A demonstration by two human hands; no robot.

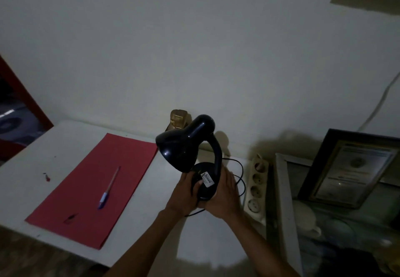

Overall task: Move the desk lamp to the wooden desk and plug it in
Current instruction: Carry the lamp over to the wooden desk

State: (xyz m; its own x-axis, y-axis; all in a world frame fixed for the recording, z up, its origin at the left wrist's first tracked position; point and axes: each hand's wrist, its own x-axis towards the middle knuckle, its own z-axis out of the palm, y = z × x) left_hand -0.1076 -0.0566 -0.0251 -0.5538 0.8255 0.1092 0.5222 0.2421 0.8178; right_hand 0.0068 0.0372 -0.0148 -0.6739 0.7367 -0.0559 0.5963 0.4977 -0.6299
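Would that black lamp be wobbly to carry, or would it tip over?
Probably a bit top-heavy: the desk lamp's shade leans far out from its round base, which may be why the left hand and right hand both hold the base. The curved neck looks bendy, so it might sway. The thin cord dangles and could snag.

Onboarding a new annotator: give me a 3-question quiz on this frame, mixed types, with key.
1. True or false: both hands grip the base of the desk lamp.
2. Multiple choice: what lies on the red sheet? A) scissors B) a pen C) a phone
3. Fill in: the power strip lies to the ____ of the lamp, from the camera's view.

Key
1. True: the left hand and the right hand clasp the round base from either side.
2. B: the pen rests on it.
3. Right, with its visible sockets empty.
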